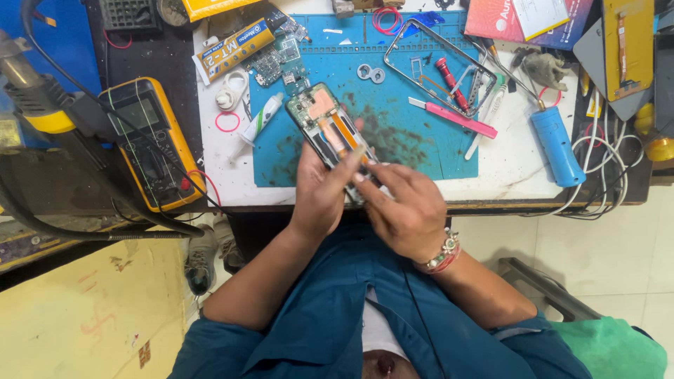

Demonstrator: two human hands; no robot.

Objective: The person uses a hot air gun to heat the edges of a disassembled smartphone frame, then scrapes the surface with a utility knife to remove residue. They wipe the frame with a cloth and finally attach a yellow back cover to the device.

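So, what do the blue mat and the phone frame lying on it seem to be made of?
Mat: probably silicone or rubber, matte blue with moulded slots along its far edge and dark stains. Frame: seemingly metal, thin, grey and slightly shiny, though coated plastic is possible.

A phone-repair workbench: blue work mat (pixel 421 151), yellow multimeter (pixel 151 144), loose circuit boards (pixel 277 60) (cables everywhere).

Between the fingers (pixel 365 167), the opened phone (pixel 330 130) shows bare metal framing and glossy orange ribbon strips. Just beyond the fingers lies a matt blue rubbery mat (pixel 393 119), smudged dark. Farther out rest a shiny metal frame (pixel 439 67), a smooth blue plastic tool (pixel 557 146) and a scuffed white counter (pixel 512 172).
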